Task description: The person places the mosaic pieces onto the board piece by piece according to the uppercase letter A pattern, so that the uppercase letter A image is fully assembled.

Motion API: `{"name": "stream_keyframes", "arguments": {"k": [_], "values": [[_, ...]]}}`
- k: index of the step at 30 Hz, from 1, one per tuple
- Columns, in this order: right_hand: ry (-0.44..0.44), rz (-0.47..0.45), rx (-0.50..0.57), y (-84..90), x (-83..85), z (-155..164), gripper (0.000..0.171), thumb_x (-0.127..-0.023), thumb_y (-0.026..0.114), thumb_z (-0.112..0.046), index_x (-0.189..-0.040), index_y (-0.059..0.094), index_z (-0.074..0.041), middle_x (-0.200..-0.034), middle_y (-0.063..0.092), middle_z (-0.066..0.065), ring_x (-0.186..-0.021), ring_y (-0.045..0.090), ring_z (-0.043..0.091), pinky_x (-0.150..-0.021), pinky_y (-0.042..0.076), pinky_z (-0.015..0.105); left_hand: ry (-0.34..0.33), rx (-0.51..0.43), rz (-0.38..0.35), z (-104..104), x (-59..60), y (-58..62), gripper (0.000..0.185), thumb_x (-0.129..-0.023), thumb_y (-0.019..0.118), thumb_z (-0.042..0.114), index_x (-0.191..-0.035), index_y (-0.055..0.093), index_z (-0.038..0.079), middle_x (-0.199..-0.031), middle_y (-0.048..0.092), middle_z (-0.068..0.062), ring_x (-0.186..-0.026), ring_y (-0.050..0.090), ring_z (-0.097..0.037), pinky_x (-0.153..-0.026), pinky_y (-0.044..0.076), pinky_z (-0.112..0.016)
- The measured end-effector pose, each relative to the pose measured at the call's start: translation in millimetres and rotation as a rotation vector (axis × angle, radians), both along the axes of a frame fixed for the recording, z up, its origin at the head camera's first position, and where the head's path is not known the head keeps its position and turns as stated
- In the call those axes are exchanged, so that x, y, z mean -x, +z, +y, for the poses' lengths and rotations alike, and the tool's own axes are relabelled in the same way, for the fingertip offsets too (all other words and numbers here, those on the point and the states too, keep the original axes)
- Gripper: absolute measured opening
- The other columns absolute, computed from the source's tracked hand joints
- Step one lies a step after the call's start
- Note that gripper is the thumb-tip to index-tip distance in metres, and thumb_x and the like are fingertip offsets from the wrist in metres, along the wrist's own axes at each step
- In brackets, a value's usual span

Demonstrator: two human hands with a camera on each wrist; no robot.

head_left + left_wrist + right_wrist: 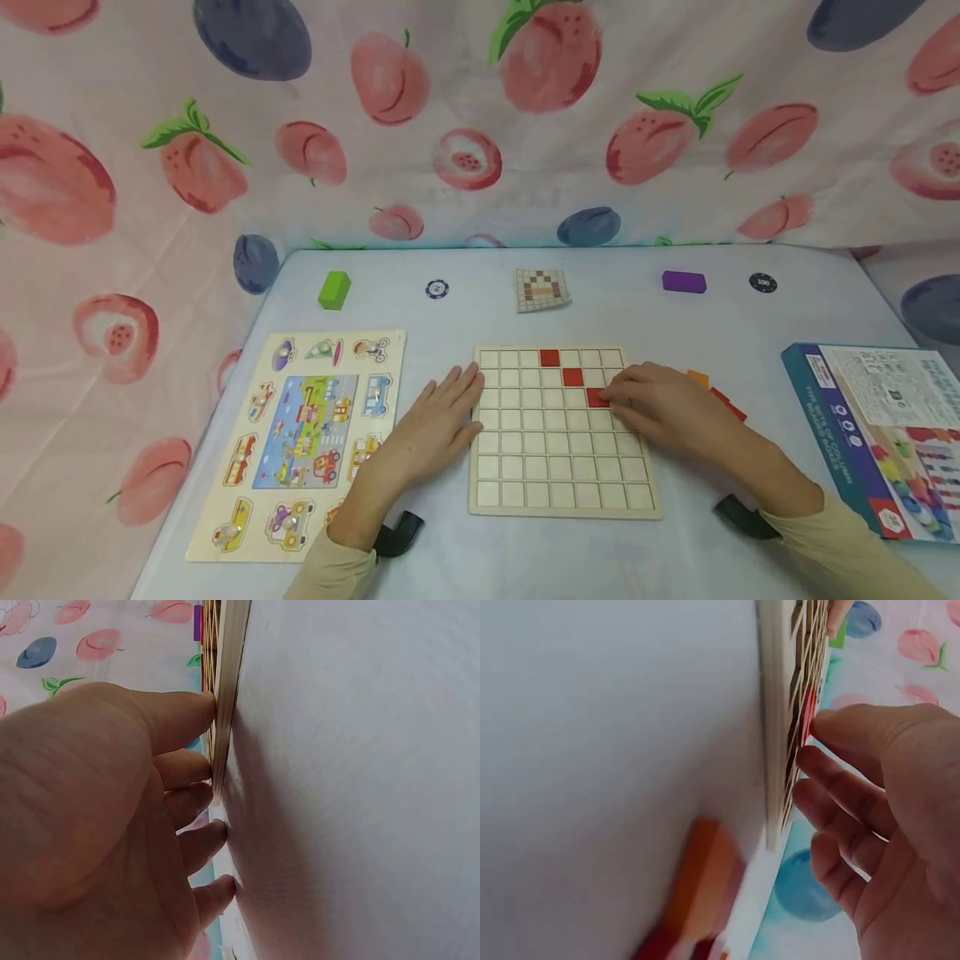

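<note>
A pale wooden grid board (562, 510) lies flat on the table. Three red square tiles step down diagonally across its upper part: the top tile (550, 358), the middle tile (573, 377) and the lowest tile (597, 397). My right hand (660, 408) reaches over the board's right edge, pinching the lowest red tile with thumb and fingertips while it lies in its square. In the right wrist view, the thumb tip meets the red tile (808, 712). My left hand (438, 425) rests beside the board, fingers extended, fingertips against its left edge (231, 667).
Beyond my right hand lie orange (698, 378) and red pieces (729, 404). A vehicle puzzle board (217, 500) is at left, a box (832, 442) at right. Along the back sit a green block (334, 290), a pattern card (542, 290), a purple block (684, 282) and two chips.
</note>
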State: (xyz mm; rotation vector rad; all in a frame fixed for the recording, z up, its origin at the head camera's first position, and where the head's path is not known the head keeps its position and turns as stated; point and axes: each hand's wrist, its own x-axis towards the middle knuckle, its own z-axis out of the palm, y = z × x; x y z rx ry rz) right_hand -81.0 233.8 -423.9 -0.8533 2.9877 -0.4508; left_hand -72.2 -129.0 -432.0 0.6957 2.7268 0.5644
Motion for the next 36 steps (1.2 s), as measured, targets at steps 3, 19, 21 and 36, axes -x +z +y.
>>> {"name": "stream_keyframes", "arguments": {"k": [3, 19, 21, 36], "values": [[-0.031, -0.012, -0.001, 1.9, -6.9, 13, 0.026, -0.095, 0.079, -0.015, -0.120, 0.081, -0.020, -0.117, 0.076, -0.002, -0.113, 0.072, 0.023, -0.095, 0.063, 0.049, -0.003, 0.009, -0.001, 0, 0.4, -0.3, 0.066, -0.112, 0.053, 0.034, -0.168, 0.030, 0.008, -0.180, 0.021, -0.006, -0.168, 0.019, -0.030, -0.137, 0.019, -0.056], [-0.301, -0.104, -0.043, -7.2, -23.7, 78, 0.040, -0.087, 0.088, -0.020, -0.126, 0.079, -0.015, -0.128, 0.069, 0.019, -0.116, 0.065, 0.040, -0.092, 0.064, 0.060, 0.004, -0.023, 0.010, -2, -1.2, -0.8, 0.065, -0.111, 0.056, 0.029, -0.167, 0.033, 0.004, -0.179, 0.024, -0.011, -0.167, 0.021, -0.035, -0.136, 0.021, -0.060], [-0.325, -0.110, -0.054, -8.1, -23.8, 82, 0.041, -0.087, 0.088, -0.020, -0.127, 0.078, -0.013, -0.129, 0.068, 0.021, -0.117, 0.064, 0.041, -0.093, 0.063, 0.062, 0.004, -0.021, 0.009, -1, -1.3, -0.3, 0.065, -0.111, 0.056, 0.029, -0.167, 0.033, 0.004, -0.179, 0.024, -0.011, -0.167, 0.021, -0.034, -0.136, 0.021, -0.060], [-0.414, -0.126, -0.069, -2.4, -20.5, 104, 0.041, -0.081, 0.092, -0.020, -0.116, 0.077, -0.008, -0.112, 0.073, 0.022, -0.090, 0.065, 0.030, -0.070, 0.064, 0.047, 0.002, -0.003, 0.005, 1, -0.9, 0.9, 0.066, -0.112, 0.055, 0.032, -0.168, 0.032, 0.007, -0.179, 0.022, -0.008, -0.168, 0.019, -0.032, -0.137, 0.019, -0.057]]}}
